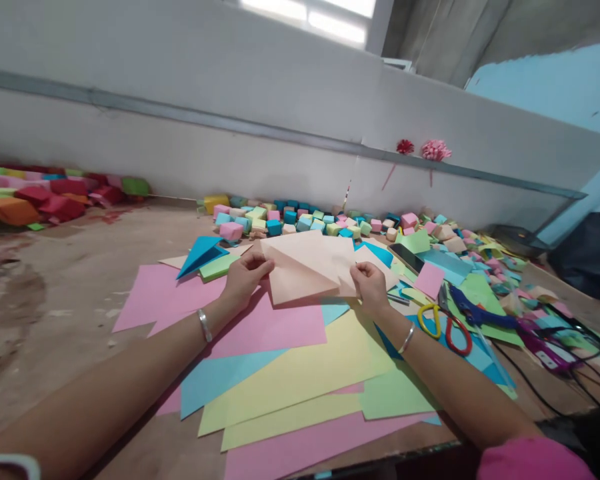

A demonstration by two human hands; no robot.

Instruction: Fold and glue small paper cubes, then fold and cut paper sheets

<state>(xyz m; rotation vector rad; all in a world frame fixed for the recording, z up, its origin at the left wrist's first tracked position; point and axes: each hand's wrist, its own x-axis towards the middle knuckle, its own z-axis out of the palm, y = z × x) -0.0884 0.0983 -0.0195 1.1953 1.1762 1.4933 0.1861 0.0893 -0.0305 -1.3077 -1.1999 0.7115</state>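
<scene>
A peach sheet of paper [305, 267] with a slanting fold across it is held up between both hands, above the coloured sheets. My left hand [247, 272] pinches its left edge between thumb and fingers. At the right edge, my right hand [371, 285] pinches the paper the same way. Below lie pink paper [275, 330], yellow paper [330, 357] and blue paper [225, 380], overlapping. A folded blue paper piece [200, 255] rests left of the peach sheet, beside a folded green one [217, 268].
Scissors [445, 327] with yellow and red handles lie right of my right hand. Beyond them are a blue-and-purple glue gun [485, 313] and black cables [525, 380]. A phone [406, 257] lies behind. Many small paper cubes [290, 218] line the wall; larger ones [55, 200] sit far left.
</scene>
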